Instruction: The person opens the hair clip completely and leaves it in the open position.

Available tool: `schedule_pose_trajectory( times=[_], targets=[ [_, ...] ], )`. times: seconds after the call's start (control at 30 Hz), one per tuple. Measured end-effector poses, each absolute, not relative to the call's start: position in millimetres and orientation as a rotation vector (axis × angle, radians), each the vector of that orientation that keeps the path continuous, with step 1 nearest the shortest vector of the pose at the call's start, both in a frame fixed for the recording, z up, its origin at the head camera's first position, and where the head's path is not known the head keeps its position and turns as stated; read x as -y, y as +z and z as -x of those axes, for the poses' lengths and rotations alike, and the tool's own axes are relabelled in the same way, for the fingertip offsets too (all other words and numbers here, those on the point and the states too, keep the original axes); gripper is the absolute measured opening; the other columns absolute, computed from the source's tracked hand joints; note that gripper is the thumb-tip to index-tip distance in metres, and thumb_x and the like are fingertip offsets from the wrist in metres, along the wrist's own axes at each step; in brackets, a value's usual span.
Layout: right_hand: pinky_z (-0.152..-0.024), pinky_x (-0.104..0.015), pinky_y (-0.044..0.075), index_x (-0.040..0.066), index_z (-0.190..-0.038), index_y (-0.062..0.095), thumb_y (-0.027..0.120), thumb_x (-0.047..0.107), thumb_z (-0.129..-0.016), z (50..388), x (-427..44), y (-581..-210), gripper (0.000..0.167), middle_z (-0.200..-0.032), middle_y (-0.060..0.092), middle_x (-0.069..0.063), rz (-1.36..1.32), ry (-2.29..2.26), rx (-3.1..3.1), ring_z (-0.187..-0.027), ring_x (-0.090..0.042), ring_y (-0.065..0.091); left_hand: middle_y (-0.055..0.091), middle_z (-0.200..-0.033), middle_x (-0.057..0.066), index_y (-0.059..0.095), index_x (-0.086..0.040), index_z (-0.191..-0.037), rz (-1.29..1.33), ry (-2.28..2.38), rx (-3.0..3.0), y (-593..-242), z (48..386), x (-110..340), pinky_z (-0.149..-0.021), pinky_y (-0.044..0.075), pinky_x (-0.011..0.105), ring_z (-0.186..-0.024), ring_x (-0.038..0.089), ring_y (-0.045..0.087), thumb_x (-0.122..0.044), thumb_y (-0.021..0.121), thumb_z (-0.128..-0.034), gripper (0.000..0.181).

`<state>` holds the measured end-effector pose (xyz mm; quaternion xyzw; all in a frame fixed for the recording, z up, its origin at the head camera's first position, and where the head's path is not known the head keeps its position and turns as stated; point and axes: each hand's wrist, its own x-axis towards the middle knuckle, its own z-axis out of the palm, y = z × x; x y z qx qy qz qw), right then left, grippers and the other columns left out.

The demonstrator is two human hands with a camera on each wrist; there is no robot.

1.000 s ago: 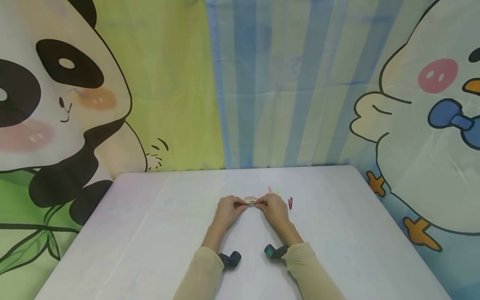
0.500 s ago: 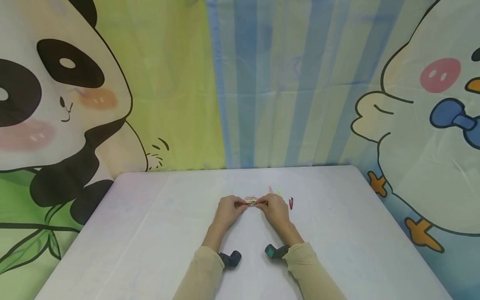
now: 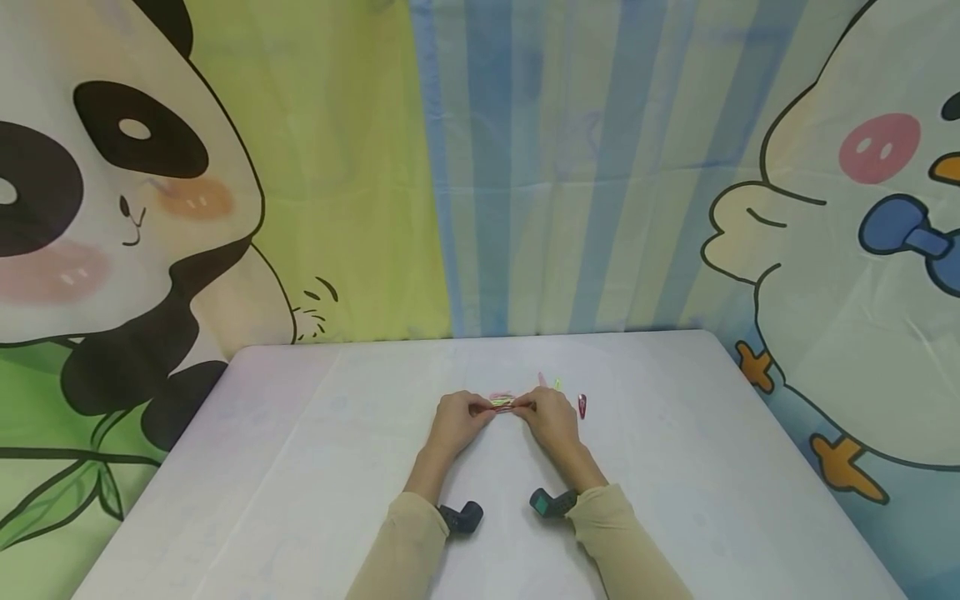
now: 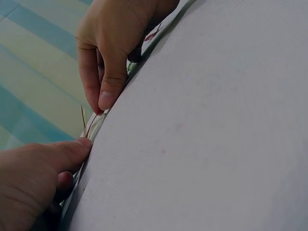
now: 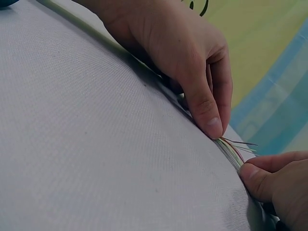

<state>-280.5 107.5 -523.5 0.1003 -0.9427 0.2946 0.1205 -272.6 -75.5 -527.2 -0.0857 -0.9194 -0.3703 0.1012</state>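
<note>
In the head view my left hand [image 3: 459, 421] and my right hand [image 3: 550, 417] face each other low over the table. Thumb and finger of each pinch one end of a bundle of thin red and green strips [image 3: 502, 403]. The left wrist view has my left hand at lower left and my right hand above, with the thin strips [image 4: 89, 126] stretched between. From the right wrist side the strips [image 5: 232, 148] look slightly bowed, with a few loose ends sticking out. Fingertips cover the gripped ends; their exact kind cannot be told.
A red drop-shaped snap hair clip [image 3: 582, 406] lies right of my right hand. Beyond that hand lie a small pink piece [image 3: 541, 379] and a yellow-green piece [image 3: 557, 384]. All rest on a white-covered table [image 3: 300, 467]; a printed curtain [image 3: 525, 167] hangs behind.
Both hands keep the same place and the same pinch on the strips. Only a very slight shift of the head view shows.
</note>
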Motion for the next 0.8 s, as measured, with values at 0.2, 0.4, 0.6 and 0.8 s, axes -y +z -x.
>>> schedule_pose_trajectory(
  times=[0.2,0.4,0.6,0.8],
  targets=[
    [-0.058,-0.026,0.041,0.022,-0.085,0.078,0.077,0.022,-0.079,277.9,-103.9,-520.2,0.006,-0.08,0.07,0.005,-0.266,0.855,2.776,-0.067,-0.009,0.056,0.07,-0.082,-0.001,0.076,-0.014,-0.089,0.248,-1.104,2.722,-525.8,271.8,75.8,-0.063,0.047,0.024,-0.069,0.007,0.058,-0.019,0.075,-0.081,0.009],
    [-0.059,-0.028,0.044,0.024,-0.086,0.078,0.076,0.025,-0.08,275.4,-101.4,-516.7,0.007,-0.083,0.07,0.005,-0.229,0.82,2.808,-0.073,-0.012,0.061,0.07,-0.08,-0.002,0.076,-0.013,-0.088,0.238,-1.114,2.725,-524.6,271.4,76.3,-0.061,0.046,0.023,-0.067,0.007,0.057,-0.019,0.075,-0.0807,0.009],
    [-0.059,-0.029,0.045,0.026,-0.087,0.078,0.076,0.026,-0.08,273.7,-101.7,-515.7,0.007,-0.086,0.071,0.005,-0.193,0.801,2.813,-0.076,-0.013,0.063,0.07,-0.079,-0.003,0.076,-0.014,-0.088,0.234,-1.131,2.733,-525.2,272.6,75.9,-0.06,0.045,0.022,-0.066,0.006,0.055,-0.019,0.075,-0.0809,0.009],
    [-0.06,-0.03,0.045,0.025,-0.087,0.077,0.075,0.025,-0.08,272.6,-101.3,-514.2,0.007,-0.089,0.072,0.004,-0.167,0.819,2.825,-0.078,-0.014,0.064,0.069,-0.079,-0.003,0.076,-0.015,-0.088,0.209,-1.138,2.742,-525.3,272.5,74.5,-0.06,0.045,0.022,-0.066,0.006,0.055,-0.019,0.075,-0.0806,0.008]
  ],
)
